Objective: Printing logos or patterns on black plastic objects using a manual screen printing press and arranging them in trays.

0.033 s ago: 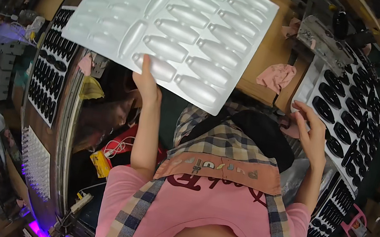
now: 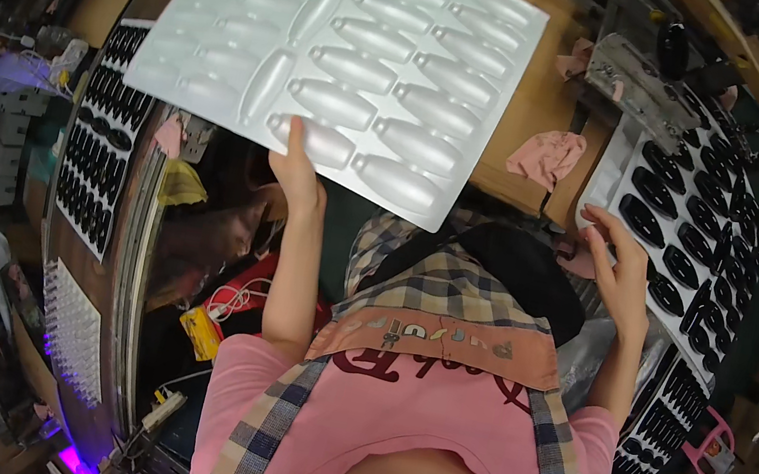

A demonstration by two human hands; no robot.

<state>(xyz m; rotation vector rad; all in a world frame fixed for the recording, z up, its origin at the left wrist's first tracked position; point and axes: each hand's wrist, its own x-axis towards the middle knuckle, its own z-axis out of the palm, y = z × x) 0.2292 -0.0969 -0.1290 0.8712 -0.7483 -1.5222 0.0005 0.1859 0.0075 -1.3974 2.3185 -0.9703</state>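
Note:
My left hand (image 2: pixel 295 166) grips the near edge of a large pale moulded plastic sheet (image 2: pixel 350 59) with rows of empty bottle-shaped pockets, held tilted above a wooden table (image 2: pixel 522 120). My right hand (image 2: pixel 620 264) lies with spread fingers on the near corner of a white tray (image 2: pixel 606 175) filled with black oval parts (image 2: pixel 696 227) at my right.
A pink cloth (image 2: pixel 546 155) lies on the table edge. A grey metal fixture (image 2: pixel 646 76) stands behind the right tray. On the left bench sit another tray of black parts (image 2: pixel 101 147) and a clear pocketed sheet (image 2: pixel 74 325). A pink-handled tool (image 2: pixel 714 443) lies far right.

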